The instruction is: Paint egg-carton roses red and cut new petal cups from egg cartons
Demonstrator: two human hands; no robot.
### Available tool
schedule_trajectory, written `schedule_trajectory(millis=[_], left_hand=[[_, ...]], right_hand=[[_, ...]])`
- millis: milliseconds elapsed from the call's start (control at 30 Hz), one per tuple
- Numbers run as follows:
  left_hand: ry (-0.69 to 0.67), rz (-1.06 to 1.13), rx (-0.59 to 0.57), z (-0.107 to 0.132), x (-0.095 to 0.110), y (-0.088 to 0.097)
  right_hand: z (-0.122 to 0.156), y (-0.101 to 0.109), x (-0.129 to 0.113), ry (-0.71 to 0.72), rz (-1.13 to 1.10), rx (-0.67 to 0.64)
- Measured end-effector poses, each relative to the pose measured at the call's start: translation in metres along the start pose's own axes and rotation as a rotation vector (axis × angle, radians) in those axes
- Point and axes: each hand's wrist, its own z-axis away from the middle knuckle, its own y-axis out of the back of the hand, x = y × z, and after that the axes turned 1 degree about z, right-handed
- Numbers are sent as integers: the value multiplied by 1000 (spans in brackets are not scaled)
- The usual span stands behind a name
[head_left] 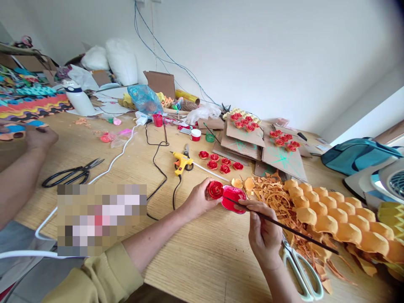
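Left grip (200,200) is grasping a red rose (215,190) between fingers and thumb, its layered petals facing up and outward, while the right grip (263,231) is closing around a long dark brush (303,235) as one would hold a pen. Seen from the right grip, the rose is lying to the left and a little farther from the body; it is resting wholly in the left grip, raised above the desk (195,261). Along its long axis the brush is running slantwise, its working end pointing left toward the rose and its butt trailing down to the right. That working end is sitting just beside the rose's right edge, though whether it is touching a petal I cannot tell. Beneath the brush's front part, a red-coated dish (237,193) is standing between the two grips, nearer the rose. Just beyond the dish, plain orange petal cups (237,183) are lying on the desk, and farther off six loose red roses (225,168) are sitting to the right of a yellow glue gun (182,162). Out to the right, orange scraps (271,191) are heaping beside an orange egg tray (341,214), with pale-handled scissors (288,246) lying near the right wrist.
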Motion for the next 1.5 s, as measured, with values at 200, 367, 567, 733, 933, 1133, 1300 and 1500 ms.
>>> schedule_trajectory(millis=[200,367,567,733,933,1133,1300,1500], left_hand=[[-55,-83,7,3,-2,0],[-74,-108,16,3,-4,0],[-92,-138,13,3,-4,0],[-124,-153,21,5,-6,-1],[-121,-174,28,5,-4,-1],[-111,-170,26,4,-6,-1],[-103,-160,26,4,-6,-2],[-67,-99,-14,4,-2,0]], right_hand=[[-1,2,0,-1,29,15],[1,2,0,4,3,-2],[0,3,1,19,27,-31],[0,2,0,26,27,-34],[1,3,1,72,17,-40],[1,4,-1,64,37,-100],[1,6,-2,76,46,-141],[0,8,3,83,37,-72]])
